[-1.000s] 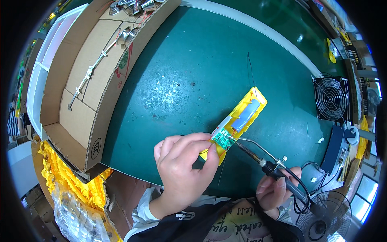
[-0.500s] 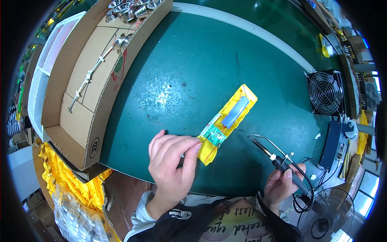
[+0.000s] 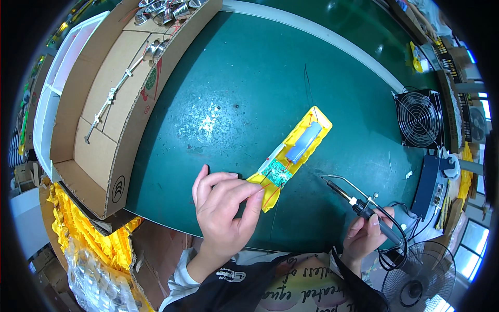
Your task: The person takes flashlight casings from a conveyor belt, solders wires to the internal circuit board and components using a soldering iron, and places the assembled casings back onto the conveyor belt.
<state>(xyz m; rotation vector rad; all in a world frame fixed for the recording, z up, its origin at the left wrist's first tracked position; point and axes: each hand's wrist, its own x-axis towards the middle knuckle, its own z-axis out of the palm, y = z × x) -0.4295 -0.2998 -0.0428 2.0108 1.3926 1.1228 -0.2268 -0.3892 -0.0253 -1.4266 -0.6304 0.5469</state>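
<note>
A yellow plastic housing [image 3: 315, 115] lies at a slant on the green table, its cavity facing up. Inside it sit a blue cylindrical battery [image 3: 304, 142] and a small green circuit board [image 3: 277, 172] with thin red and black wires. At the housing's near end, my left hand [image 3: 226, 210] pinches a thin wire between thumb and fingertips; the fingers hide most of its end. My right hand [image 3: 365, 233] grips a soldering iron [image 3: 362, 208] by its dark handle. A curved metal tube runs alongside the iron, whose tip points toward the board but stays apart from it.
At left stands a cardboard box [image 3: 122, 151] with metal cup-shaped parts [image 3: 163, 13]. Yellow parts [image 3: 78, 218] fill a box below it. A black fan [image 3: 419, 118] and a dark control box [image 3: 429, 187] stand at right, with a mesh fan [image 3: 416, 281] nearer me.
My left hand has shifted slightly, its index finger more raised and the wire near its fingertips. The housing and the soldering iron have hardly moved.
</note>
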